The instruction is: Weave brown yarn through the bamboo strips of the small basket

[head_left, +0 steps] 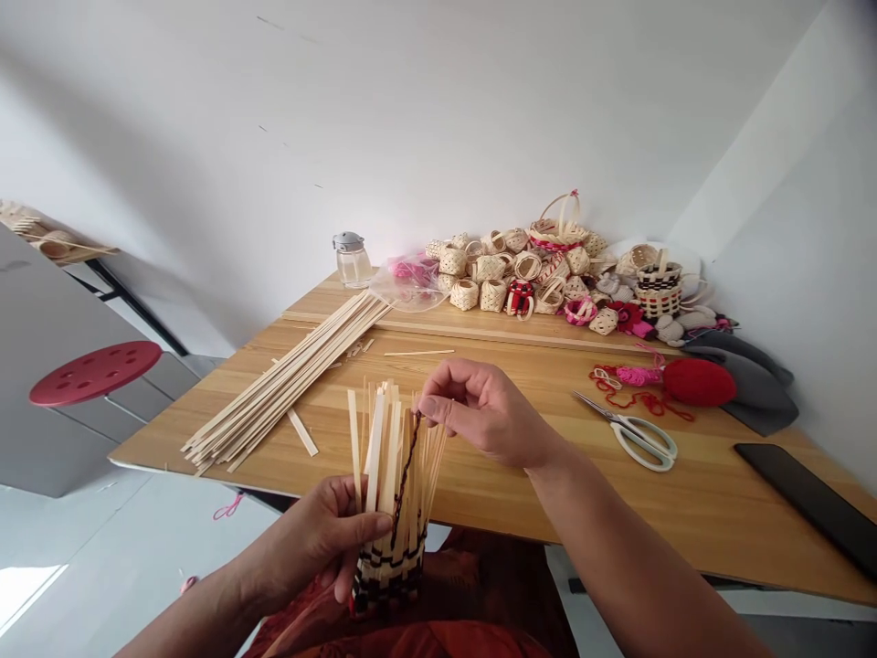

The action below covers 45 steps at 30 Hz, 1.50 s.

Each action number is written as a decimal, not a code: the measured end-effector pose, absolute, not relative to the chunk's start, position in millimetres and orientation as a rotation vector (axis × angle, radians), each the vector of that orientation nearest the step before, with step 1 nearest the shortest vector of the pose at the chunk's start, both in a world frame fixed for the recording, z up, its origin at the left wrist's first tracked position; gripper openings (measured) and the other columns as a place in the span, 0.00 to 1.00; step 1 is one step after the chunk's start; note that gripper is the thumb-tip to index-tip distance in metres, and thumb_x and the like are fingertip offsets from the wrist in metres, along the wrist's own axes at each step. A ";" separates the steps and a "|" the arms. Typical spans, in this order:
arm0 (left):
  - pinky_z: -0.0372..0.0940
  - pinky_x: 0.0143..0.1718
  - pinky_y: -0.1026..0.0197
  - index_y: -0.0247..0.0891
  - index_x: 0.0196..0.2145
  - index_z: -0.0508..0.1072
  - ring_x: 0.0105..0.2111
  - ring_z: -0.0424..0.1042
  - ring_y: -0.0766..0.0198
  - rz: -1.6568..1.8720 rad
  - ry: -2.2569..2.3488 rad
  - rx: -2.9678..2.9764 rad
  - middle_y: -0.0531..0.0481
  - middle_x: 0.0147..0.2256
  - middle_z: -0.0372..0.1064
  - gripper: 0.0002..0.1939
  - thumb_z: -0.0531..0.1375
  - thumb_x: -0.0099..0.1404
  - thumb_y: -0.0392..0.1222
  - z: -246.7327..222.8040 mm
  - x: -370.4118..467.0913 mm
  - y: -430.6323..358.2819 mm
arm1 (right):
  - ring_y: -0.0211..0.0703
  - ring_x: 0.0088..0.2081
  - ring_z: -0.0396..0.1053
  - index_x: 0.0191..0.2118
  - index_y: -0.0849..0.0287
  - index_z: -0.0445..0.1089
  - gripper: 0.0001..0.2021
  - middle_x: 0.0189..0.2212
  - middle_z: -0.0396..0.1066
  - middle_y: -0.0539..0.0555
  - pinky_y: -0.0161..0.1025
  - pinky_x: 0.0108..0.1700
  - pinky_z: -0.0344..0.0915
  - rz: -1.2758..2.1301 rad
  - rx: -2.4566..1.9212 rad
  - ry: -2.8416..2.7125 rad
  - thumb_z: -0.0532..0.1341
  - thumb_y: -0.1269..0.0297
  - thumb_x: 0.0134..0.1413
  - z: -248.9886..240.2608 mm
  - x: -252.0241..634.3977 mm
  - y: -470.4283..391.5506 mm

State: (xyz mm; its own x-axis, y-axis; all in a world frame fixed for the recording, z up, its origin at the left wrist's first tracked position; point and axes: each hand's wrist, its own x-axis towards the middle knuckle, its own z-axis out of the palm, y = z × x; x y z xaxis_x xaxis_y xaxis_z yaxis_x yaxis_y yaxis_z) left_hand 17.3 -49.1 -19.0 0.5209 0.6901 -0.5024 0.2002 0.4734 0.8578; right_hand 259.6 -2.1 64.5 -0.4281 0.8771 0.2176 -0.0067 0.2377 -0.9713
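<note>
A half-woven basket (387, 579) with dark and pale bands rests over my lap, its tall pale strips (374, 448) standing upright. My left hand (335, 535) is closed round its left side, the thumb pressed on the strips just above the woven part. A dark twisted cord (406, 475) rises slantwise from the weave. Its upper end is pinched between the thumb and fingers of my right hand (480, 411), beside the tips of the strips. The fingers of my left hand behind the basket are partly hidden.
Scissors (637, 434), a black phone-like slab (808, 498) and red yarn (699, 382) lie to the right. A bundle of flat strips (294, 375) is at the left. Behind are a glass jar (353, 265) and several small baskets (490, 268). A red stool (96, 372) stands beyond the table.
</note>
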 end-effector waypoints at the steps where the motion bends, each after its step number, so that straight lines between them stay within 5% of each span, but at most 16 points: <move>1: 0.47 0.13 0.72 0.33 0.34 0.74 0.13 0.65 0.71 0.373 1.021 1.071 0.45 0.21 0.76 0.19 0.68 0.61 0.54 -19.8 16.9 -49.7 | 0.36 0.29 0.65 0.33 0.59 0.70 0.13 0.28 0.69 0.50 0.34 0.29 0.61 1.319 -0.832 -1.647 0.68 0.55 0.57 63.6 259.9 -3.5; 8: 0.43 0.12 0.71 0.35 0.34 0.73 0.11 0.62 0.71 0.361 1.015 1.089 0.49 0.17 0.73 0.20 0.67 0.62 0.56 -17.7 17.6 -52.2 | 0.37 0.32 0.69 0.32 0.59 0.69 0.14 0.34 0.74 0.54 0.33 0.30 0.67 1.396 -0.776 -1.528 0.69 0.54 0.56 61.3 256.9 -8.1; 18: 0.41 0.13 0.69 0.34 0.36 0.71 0.12 0.61 0.74 0.372 0.978 1.086 0.46 0.26 0.79 0.21 0.66 0.63 0.58 -14.1 19.8 -51.7 | 0.37 0.27 0.71 0.34 0.60 0.70 0.13 0.25 0.71 0.50 0.31 0.25 0.64 1.454 -0.775 -1.466 0.68 0.55 0.58 60.6 259.1 -12.2; 24: 0.41 0.13 0.68 0.35 0.36 0.70 0.12 0.61 0.72 0.328 1.012 1.140 0.45 0.25 0.78 0.22 0.64 0.64 0.59 -16.1 18.2 -52.1 | 0.40 0.38 0.70 0.31 0.59 0.71 0.12 0.34 0.72 0.53 0.33 0.33 0.67 1.302 -0.743 -1.478 0.70 0.57 0.55 63.8 254.6 -11.5; 35: 0.40 0.14 0.68 0.35 0.38 0.70 0.12 0.60 0.73 0.346 1.015 1.121 0.48 0.24 0.77 0.23 0.64 0.64 0.60 -19.1 15.6 -53.0 | 0.38 0.29 0.74 0.34 0.59 0.69 0.11 0.31 0.73 0.53 0.28 0.21 0.65 1.407 -0.796 -1.464 0.67 0.58 0.58 61.6 249.4 -14.0; 45: 0.45 0.12 0.71 0.33 0.38 0.73 0.12 0.61 0.75 0.366 0.998 1.087 0.45 0.27 0.80 0.21 0.67 0.62 0.56 -10.9 16.9 -52.5 | 0.38 0.25 0.78 0.32 0.59 0.62 0.12 0.44 0.74 0.56 0.26 0.16 0.60 1.450 -1.001 -1.298 0.65 0.58 0.56 56.1 257.2 -19.7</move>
